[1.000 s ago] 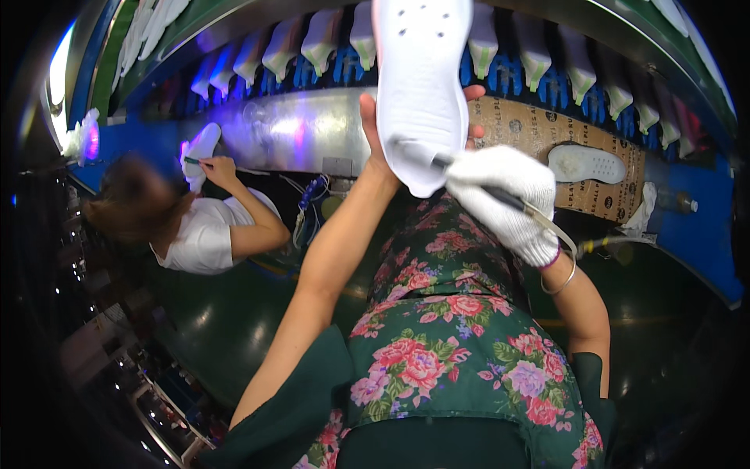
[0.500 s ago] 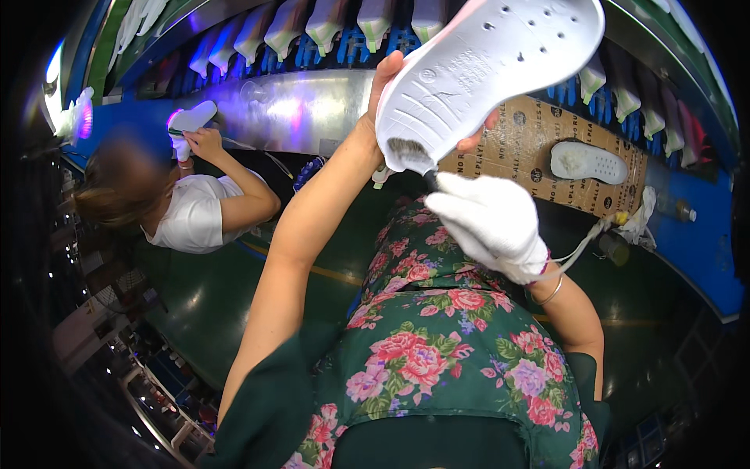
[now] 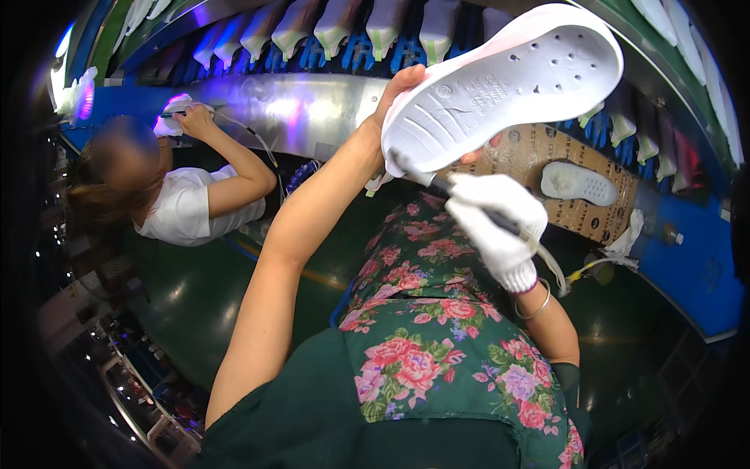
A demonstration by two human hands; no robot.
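Note:
My left hand (image 3: 395, 95) grips a large white shoe sole (image 3: 500, 98) by its edge, with fingertips showing on the far side. The sole is tilted; its recessed grey face has small holes at the wide end and curved ridges at the narrow end. In a white knit glove, my right hand (image 3: 500, 217) is closed around the black handle of a brush (image 3: 443, 186). The brush tip touches the rim at the sole's narrow end. A pale tube (image 3: 553, 267) trails from the handle's back end.
Another white sole (image 3: 578, 182) lies on printed cardboard (image 3: 598, 221) on the blue bench (image 3: 691, 270). Beside it are a white cloth (image 3: 626, 238) and a clear bottle (image 3: 668, 233). Several pale shoes (image 3: 337, 30) hang on a rack behind. A co-worker (image 3: 183, 191) sits at left, handling a shoe.
The brush has moved from the inside of the sole's narrow end to its left rim. The sole has shifted slightly right and down, showing more of its side wall.

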